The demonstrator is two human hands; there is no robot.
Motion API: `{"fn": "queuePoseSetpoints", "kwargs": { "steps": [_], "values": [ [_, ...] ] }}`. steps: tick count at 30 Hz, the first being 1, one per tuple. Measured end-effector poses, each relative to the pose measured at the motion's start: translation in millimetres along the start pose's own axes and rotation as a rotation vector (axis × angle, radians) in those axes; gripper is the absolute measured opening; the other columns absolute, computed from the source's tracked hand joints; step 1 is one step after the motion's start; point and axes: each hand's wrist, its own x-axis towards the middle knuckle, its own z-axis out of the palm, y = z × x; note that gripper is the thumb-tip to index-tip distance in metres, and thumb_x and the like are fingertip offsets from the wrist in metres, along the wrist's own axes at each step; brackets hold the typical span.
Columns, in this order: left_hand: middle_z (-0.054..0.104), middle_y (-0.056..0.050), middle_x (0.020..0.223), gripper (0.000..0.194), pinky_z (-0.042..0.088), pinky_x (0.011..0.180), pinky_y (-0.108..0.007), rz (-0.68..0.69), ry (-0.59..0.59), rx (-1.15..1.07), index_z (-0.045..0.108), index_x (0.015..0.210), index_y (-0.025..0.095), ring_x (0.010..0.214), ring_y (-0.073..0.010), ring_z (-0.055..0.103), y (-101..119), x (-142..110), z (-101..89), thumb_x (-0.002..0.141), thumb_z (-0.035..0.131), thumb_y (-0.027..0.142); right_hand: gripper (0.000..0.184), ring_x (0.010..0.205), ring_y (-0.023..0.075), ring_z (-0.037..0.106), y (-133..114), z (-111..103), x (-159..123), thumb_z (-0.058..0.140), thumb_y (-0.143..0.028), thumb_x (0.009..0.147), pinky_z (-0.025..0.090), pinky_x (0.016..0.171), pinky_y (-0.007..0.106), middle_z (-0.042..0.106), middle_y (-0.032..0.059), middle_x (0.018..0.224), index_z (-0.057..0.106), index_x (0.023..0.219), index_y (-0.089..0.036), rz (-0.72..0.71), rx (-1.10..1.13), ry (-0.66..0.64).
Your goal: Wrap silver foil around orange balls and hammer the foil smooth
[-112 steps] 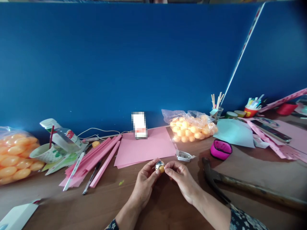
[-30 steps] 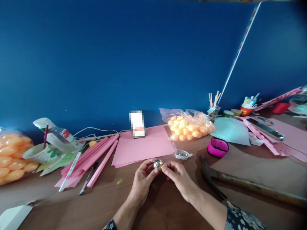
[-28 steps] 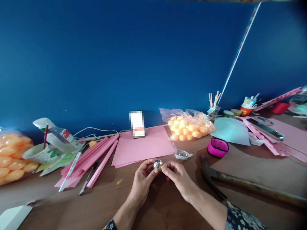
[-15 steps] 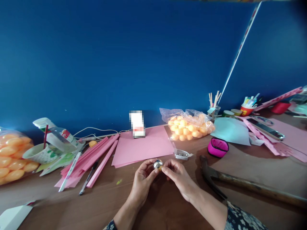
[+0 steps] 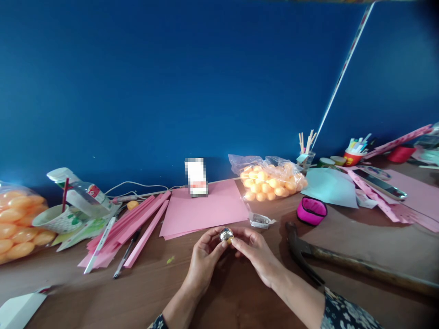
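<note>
A small shiny silver dome-shaped piece point(image 5: 226, 234), with a bit of yellow-orange at its lower edge, is held up between my fingertips above the brown table. My left hand point(image 5: 205, 256) pinches it from the left with thumb and forefinger. From the right, the thumb and fingers of my right hand point(image 5: 257, 253) close on it at the yellowish edge. Fingers hide its underside. Just beyond my right hand lies a small clear packet point(image 5: 261, 221) with dark bits inside. A stack of pink paper point(image 5: 206, 208) lies behind my hands.
A claw hammer point(image 5: 356, 262) lies right of my arm, near a magenta wristband point(image 5: 312, 210). A bag of orange balls point(image 5: 267, 183) stands against the wall. Pink strips point(image 5: 128, 226), pens, a bottle point(image 5: 85, 194) and a cup point(image 5: 56, 219) crowd the left.
Both hands stay in place around the silver piece. The right fingers have shifted slightly against it, and the piece looks tilted a little.
</note>
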Motion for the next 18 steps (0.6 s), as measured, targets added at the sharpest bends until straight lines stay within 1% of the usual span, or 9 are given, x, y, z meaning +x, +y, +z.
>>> {"fn": "queuePoseSetpoints", "kwargs": {
  "steps": [5, 11, 18],
  "values": [
    [0.067, -0.01, 0.104, 0.042, 0.049, 0.084, -0.036, -0.049, 0.032, 0.007, 0.061, 0.106, 0.017, 0.094, -0.0238, 0.063, 0.0, 0.0, -0.1, 0.066, 0.071, 0.025, 0.035, 0.089, 0.0203, 0.061, 0.9, 0.2, 0.2, 0.062, -0.038, 0.074, 0.048, 0.065, 0.027, 0.068, 0.0075, 0.098, 0.063, 0.105, -0.019, 0.009, 0.005, 0.012],
    [0.068, -0.009, 0.104, 0.039, 0.048, 0.087, -0.036, -0.024, 0.046, 0.032, 0.064, 0.102, 0.018, 0.096, -0.0238, 0.062, -0.8, 1.1, 0.1, 0.065, 0.072, 0.025, 0.036, 0.088, 0.0198, 0.061, -0.4, -0.8, 0.3, 0.064, -0.037, 0.073, 0.049, 0.067, 0.028, 0.067, 0.0079, 0.101, 0.062, 0.104, -0.019, 0.027, 0.028, 0.004],
    [0.066, -0.01, 0.107, 0.039, 0.046, 0.089, -0.039, -0.006, 0.026, 0.095, 0.061, 0.106, 0.016, 0.101, -0.025, 0.059, -1.2, 1.0, -0.4, 0.068, 0.069, 0.023, 0.035, 0.087, 0.0183, 0.062, 2.3, -1.9, 0.2, 0.065, -0.035, 0.073, 0.048, 0.069, 0.028, 0.067, 0.008, 0.101, 0.062, 0.105, -0.019, 0.036, 0.064, 0.003]
  ]
}}
